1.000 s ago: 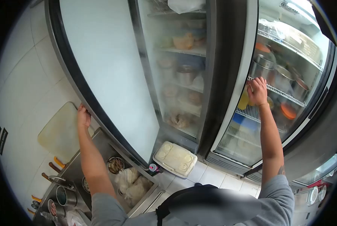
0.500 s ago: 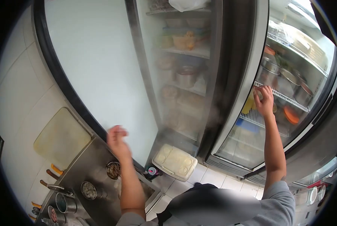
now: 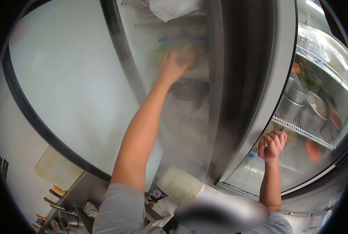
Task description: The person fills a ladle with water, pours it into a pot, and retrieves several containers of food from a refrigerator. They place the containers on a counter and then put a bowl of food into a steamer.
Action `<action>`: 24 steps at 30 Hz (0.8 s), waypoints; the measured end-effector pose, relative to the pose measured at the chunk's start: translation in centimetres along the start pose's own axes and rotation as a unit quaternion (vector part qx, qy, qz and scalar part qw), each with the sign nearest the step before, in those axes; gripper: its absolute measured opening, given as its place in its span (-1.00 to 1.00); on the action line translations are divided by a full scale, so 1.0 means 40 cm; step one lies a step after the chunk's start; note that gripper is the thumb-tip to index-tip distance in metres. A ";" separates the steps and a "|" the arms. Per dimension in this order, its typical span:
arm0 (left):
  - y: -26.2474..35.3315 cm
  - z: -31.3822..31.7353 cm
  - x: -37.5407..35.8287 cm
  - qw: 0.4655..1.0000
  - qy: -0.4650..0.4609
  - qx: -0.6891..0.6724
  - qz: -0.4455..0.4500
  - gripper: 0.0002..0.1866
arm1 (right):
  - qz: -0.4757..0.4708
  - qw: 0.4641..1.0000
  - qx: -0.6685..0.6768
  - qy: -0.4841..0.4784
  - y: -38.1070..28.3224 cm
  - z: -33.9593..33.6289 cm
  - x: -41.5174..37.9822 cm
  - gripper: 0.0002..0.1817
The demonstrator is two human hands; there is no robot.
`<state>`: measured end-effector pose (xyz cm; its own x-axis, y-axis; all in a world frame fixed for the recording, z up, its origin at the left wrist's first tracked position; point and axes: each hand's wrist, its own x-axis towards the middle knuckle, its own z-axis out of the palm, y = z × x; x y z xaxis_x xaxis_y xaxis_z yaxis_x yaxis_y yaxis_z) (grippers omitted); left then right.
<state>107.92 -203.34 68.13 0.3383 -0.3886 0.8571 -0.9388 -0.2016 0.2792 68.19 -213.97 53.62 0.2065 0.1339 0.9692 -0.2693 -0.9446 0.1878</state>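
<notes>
My left hand (image 3: 173, 67) is stretched into the foggy open cabinet, fingers apart, at a container with yellowish contents (image 3: 189, 52). Mist and blur hide whether the fingertips touch it. Below the hand, a round pot (image 3: 183, 93) shows faintly on a shelf. My right hand (image 3: 272, 145) is closed, its back towards me, in front of the glass-fronted fridge (image 3: 255, 128). Its curled fingers hide whatever may be inside them. Behind that hand, metal pots (image 3: 313, 117) stand on a white wire shelf (image 3: 304, 132).
The cabinet's wide pale door (image 3: 72, 85) stands swung out on the left. A lidded cream box (image 3: 179, 185) sits on the floor below. A steel counter (image 3: 74, 197) at lower left carries metal containers, a cutting board (image 3: 57, 167) and several knives (image 3: 55, 193).
My left hand has risen from beside the door's lower edge into the misty cabinet. My right hand appears lower in view and has curled into a fist. The view has shifted.
</notes>
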 end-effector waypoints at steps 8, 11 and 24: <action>-0.137 0.120 0.088 0.994 -0.081 0.071 0.008 -0.63 | 0.010 0.999 0.035 -0.008 0.012 0.003 -0.029 -0.90; -0.092 0.074 0.029 0.998 -0.003 0.013 -0.054 -0.67 | 0.039 0.997 0.068 0.004 0.002 -0.008 -0.005 -0.91; 0.060 -0.310 -0.525 0.987 -0.014 0.134 0.093 -0.75 | 0.469 0.414 0.736 -0.257 -0.409 0.339 0.153 -0.07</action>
<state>97.78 -184.51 56.17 0.1677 -0.4653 0.8691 -0.9355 -0.3532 -0.0085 86.61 -201.77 54.31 0.9358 -0.2234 0.2727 0.3299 0.2822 -0.9009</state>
